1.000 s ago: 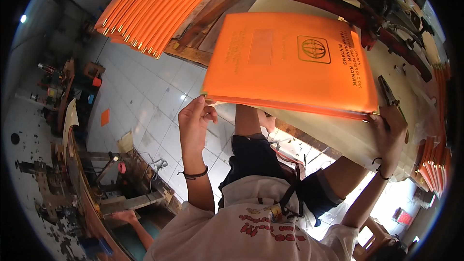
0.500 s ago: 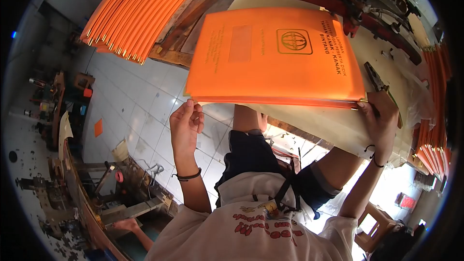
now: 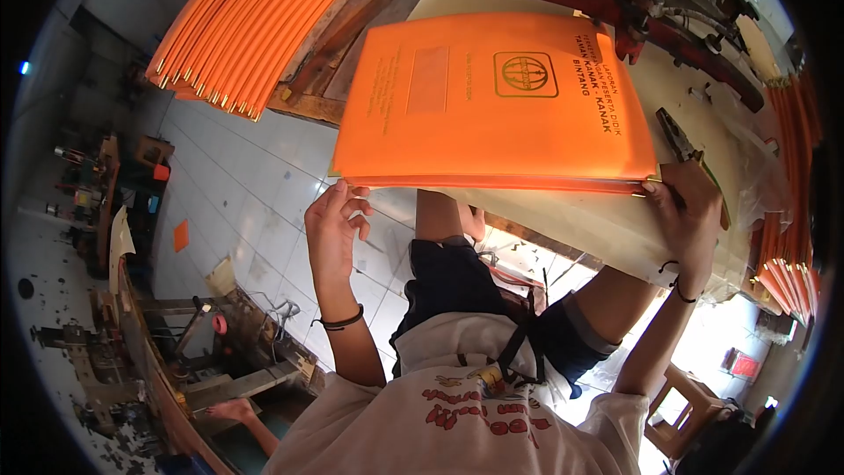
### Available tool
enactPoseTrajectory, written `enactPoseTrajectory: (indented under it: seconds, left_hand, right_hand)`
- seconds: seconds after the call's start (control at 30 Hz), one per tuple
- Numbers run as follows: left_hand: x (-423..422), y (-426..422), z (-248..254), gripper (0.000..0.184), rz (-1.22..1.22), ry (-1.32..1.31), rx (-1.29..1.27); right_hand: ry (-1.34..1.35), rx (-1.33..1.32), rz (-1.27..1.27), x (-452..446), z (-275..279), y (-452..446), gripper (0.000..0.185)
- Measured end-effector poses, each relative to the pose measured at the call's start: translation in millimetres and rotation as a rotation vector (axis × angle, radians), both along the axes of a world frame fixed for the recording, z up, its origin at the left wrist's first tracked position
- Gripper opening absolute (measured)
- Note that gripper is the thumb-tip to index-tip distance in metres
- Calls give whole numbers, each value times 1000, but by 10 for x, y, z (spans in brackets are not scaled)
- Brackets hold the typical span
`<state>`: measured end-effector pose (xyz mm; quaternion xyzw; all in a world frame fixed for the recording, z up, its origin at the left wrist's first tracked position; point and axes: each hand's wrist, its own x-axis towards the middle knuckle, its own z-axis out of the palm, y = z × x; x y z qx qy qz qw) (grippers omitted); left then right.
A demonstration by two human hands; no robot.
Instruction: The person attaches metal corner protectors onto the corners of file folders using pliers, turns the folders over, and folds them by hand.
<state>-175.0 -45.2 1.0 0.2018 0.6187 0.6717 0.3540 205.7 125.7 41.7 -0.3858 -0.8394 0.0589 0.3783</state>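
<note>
At 12 o'clock, over the tabletop, orange folder, printed cover up, layered edge facing the person. Left hand at its near-left corner, fingertips touching, fingers half curled; can't tell if it grips. Right hand pinches the near-right corner, thumb on the edge. Hands wide apart, one per corner, probably to keep the folder level and square. Pliers at 2 o'clock, just beside the right hand, within easy reach. Fanned folders at 11 o'clock, overlapped, likely for easy picking.
</note>
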Motion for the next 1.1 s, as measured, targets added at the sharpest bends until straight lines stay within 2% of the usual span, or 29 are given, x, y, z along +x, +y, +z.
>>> enactPoseTrajectory:
  seconds: [0.1,0.2,0.3,0.4,0.53,0.73,0.8,1.03,1.1]
  left_hand:
    - [-102,-53,-26,24,-55,-97,2]
    - [-185,-67,-167,23,-136,-348,158]
    - [-196,-69,-204,21,-165,-413,198]
    - [-153,-55,-194,22,-152,-308,178]
    - [-78,-32,-129,30,-16,22,48]
    - [-54,16,-114,18,57,233,111]
    - [-92,-7,-133,18,71,307,56]
    - [-137,-43,-156,23,72,508,-35]
    - [-43,7,-123,25,106,554,42]
  right_hand:
    - [5,-8,8,-2,5,-3,19]
    - [13,-12,4,-3,-10,5,18]
    - [22,-19,4,-19,-8,3,18]
    - [-4,-34,4,-3,12,-6,18]
    - [-61,21,-7,35,3,5,20]
    - [-43,72,11,64,-19,40,23]
    - [-24,59,-6,52,-9,29,24]
    - [25,1,-4,94,-38,33,27]
    - [20,3,8,111,-56,42,27]
